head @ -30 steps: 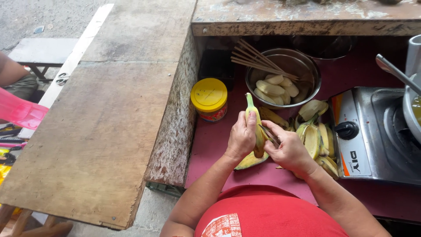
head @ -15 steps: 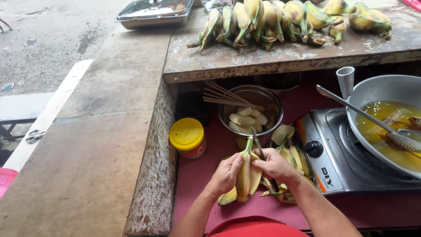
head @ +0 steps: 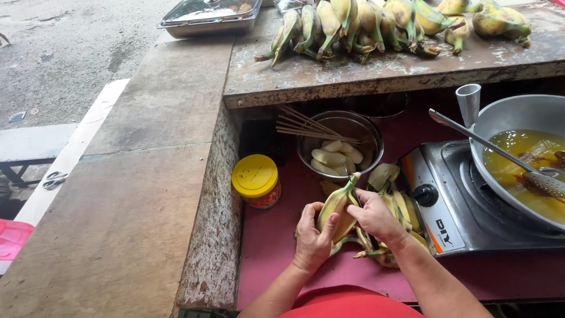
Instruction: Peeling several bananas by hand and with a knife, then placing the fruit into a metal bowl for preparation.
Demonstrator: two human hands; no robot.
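Note:
My left hand (head: 312,235) grips a small yellow-green banana (head: 337,203) held upright over the dark red work surface (head: 276,253). My right hand (head: 376,215) pinches the banana's peel near its top, fingers closed on it. Under and beside my hands lies a heap of banana peels (head: 394,206). Just beyond stands a steel bowl (head: 368,132) holding several peeled bananas (head: 329,159), with thin wooden skewers (head: 306,125) resting across its rim.
A yellow-lidded jar (head: 256,179) stands left of my hands. A gas stove (head: 453,206) at right carries a pan of hot oil (head: 524,159) with a strainer ladle (head: 541,182). Unpeeled bananas (head: 365,23) lie on the raised shelf, a lidded steel tray (head: 206,15) beyond.
The view has tilted up, bringing the shelf of bananas and the oil pan into sight. My hands stay on the banana, the right one working at its peel.

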